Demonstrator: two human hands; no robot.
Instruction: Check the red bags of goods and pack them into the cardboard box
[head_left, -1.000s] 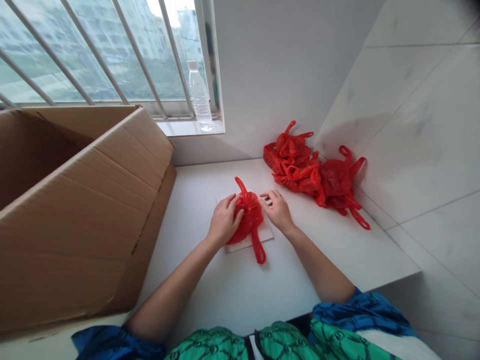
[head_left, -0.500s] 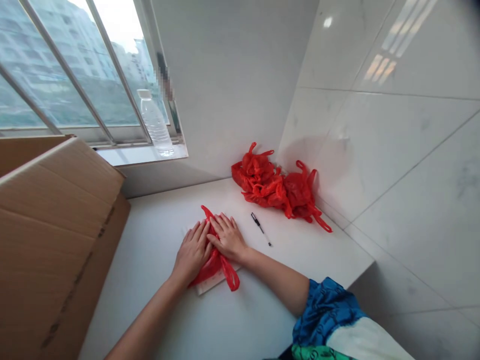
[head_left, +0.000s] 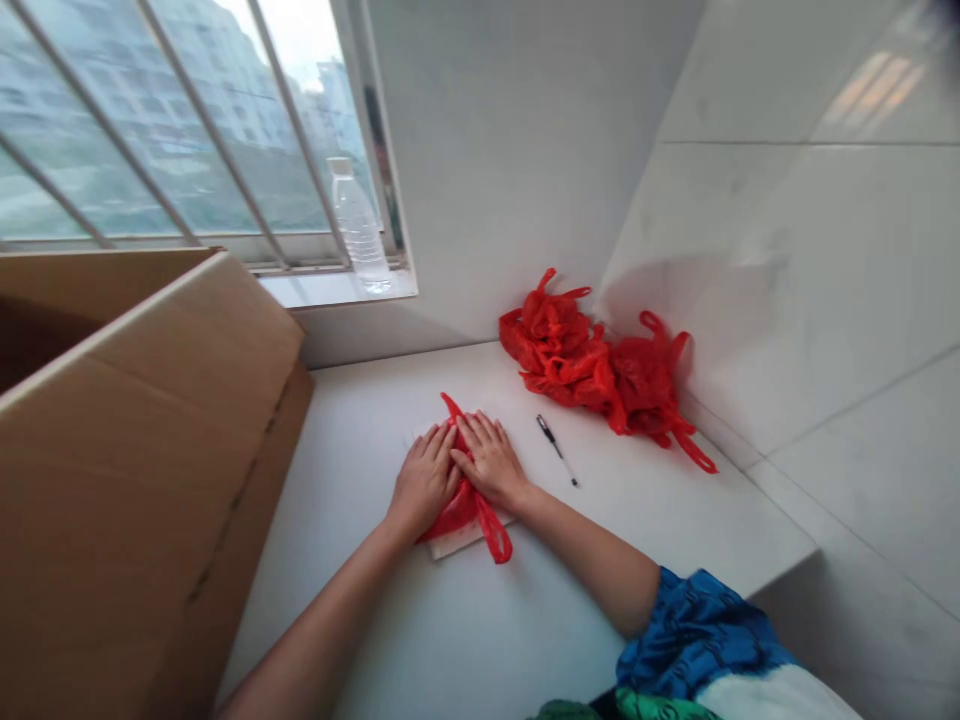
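Observation:
A red plastic bag [head_left: 456, 512] lies spread beneath both my hands, its handle loop hanging toward me and a thin tip poking out at the far end. Under the bag shows the edge of a flat, whitish, pad-like thing [head_left: 454, 543], mostly covered. My left hand [head_left: 426, 478] rests flat on the bag's left side, fingers stretched out. On the bag's right side, my right hand [head_left: 489, 462] also lies flat, its thumb reaching over toward the left hand. Just right of it is a black and clear pen [head_left: 556, 450] on the white table [head_left: 352, 580].
A heap of crumpled red plastic bags [head_left: 592, 365] sits in the far corner against the walls. To the left stands a large open cardboard box [head_left: 150, 450]. A clear water bottle [head_left: 361, 230] is on the sill of the barred window. The table edge drops off at right.
The whole scene has shifted to the right and slightly up in view as the camera turned. Both hands stay flat on the red plastic bag.

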